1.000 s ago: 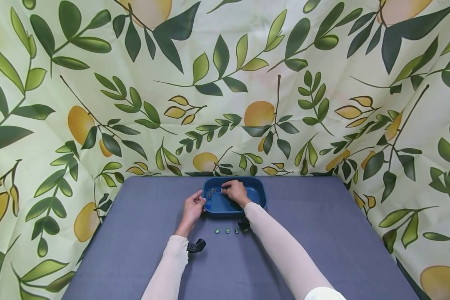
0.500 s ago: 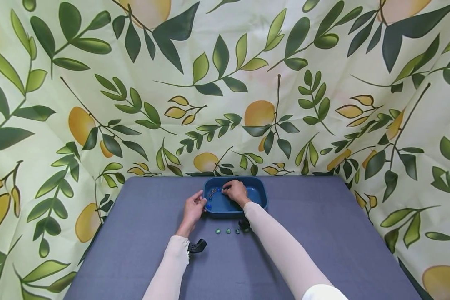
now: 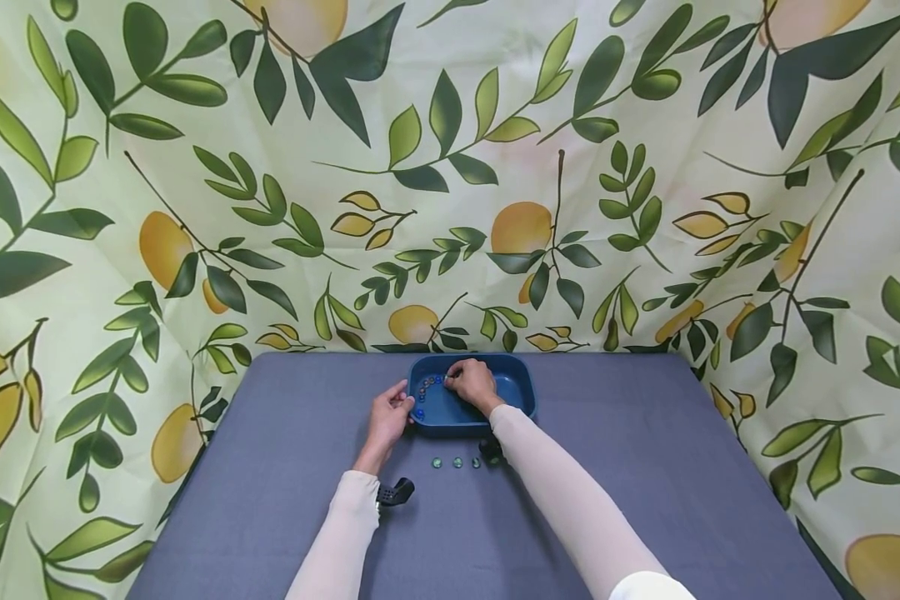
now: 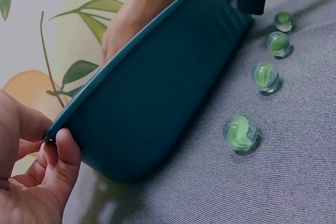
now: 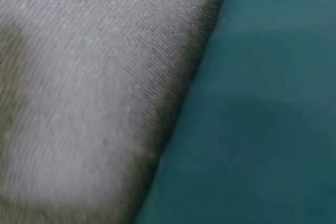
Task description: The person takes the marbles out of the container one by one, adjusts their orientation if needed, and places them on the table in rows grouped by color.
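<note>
My left hand (image 3: 388, 414) is at the left end of a blue plastic tub (image 3: 521, 392), its thumb and finger pinching the rim, as the left wrist view shows up close. Inside the tub, several blue and brownish marbles (image 3: 422, 392) form a curved line along the left and back; a larger blue marble (image 3: 420, 413) lies in the front left corner. My right hand (image 3: 474, 385) reaches in from the right, thumb and fingertips pinched together on a marble at the line's back end, mostly hidden by the fingers. The right wrist view shows only tub wall (image 5: 262, 103) and cloth.
In front of the tub, several clear marbles with green swirls (image 4: 240, 132) stand in a row on the grey cloth-covered table (image 3: 307, 392). Black wrist cameras hang under both forearms, the right one (image 3: 489, 451) close to the row. A leaf-and-fruit printed curtain (image 3: 450, 208) surrounds the table.
The head view has shifted very slightly. Both hands keep their places, left at the rim and right at the end of the marble line, with only a slight movement in the right fingertips.
</note>
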`<state>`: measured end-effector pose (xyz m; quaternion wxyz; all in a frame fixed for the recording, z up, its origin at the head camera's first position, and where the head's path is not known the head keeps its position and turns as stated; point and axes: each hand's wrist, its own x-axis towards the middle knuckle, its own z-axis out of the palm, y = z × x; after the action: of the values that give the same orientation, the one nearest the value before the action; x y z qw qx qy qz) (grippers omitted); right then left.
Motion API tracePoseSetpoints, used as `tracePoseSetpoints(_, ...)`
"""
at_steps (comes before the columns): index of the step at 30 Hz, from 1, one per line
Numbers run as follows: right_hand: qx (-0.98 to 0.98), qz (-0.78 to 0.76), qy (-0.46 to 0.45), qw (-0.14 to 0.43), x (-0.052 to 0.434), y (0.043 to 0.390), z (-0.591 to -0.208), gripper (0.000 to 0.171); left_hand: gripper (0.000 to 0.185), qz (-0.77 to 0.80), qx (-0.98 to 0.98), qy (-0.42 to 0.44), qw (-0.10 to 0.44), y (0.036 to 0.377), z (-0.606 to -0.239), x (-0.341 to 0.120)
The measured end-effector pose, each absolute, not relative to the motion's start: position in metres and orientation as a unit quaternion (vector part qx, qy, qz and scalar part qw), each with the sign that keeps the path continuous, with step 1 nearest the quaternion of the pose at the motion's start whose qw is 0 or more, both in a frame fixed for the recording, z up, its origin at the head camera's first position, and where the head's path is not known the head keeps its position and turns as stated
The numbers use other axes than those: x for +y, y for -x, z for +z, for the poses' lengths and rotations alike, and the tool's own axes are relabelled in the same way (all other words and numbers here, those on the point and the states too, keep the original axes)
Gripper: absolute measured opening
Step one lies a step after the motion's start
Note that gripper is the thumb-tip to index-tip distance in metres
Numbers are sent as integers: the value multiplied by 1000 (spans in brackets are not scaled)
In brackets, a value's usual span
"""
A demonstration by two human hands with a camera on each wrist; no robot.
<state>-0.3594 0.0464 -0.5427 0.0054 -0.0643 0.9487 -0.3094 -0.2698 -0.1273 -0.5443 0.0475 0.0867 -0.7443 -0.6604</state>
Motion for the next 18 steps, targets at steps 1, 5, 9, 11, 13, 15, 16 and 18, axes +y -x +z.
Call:
tracePoseSetpoints(1, 948, -310, 66, 6, 48, 359, -541, 13, 46, -660, -744, -88, 47, 270, -544, -127)
tracePoseSetpoints(5, 945, -319, 77, 2, 53, 358, -535, 14, 46, -656, -748, -91, 45, 271, -542, -127)
tracePoseSetpoints(9, 933, -347, 91, -5, 57, 354, -528, 15, 46, -655, -749, -92, 39, 270, -539, -127)
tracePoseSetpoints(11, 927, -362, 97, -11, 60, 350, -525, 14, 47, -658, -746, -94, 37, 270, -539, -127)
tracePoseSetpoints(13, 918, -383, 101, -18, 62, 345, -520, 13, 46, -659, -745, -95, 36, 270, -539, -128)
tracePoseSetpoints(15, 908, -405, 102, -24, 65, 339, -516, 11, 46, -660, -745, -93, 37, 269, -540, -128)
tracePoseSetpoints(16, 904, -415, 102, -26, 66, 337, -514, 11, 46, -659, -745, -93, 36, 269, -540, -128)
tracePoseSetpoints(18, 896, -431, 103, -32, 70, 331, -510, 11, 46, -657, -747, -93, 37, 268, -541, -128)
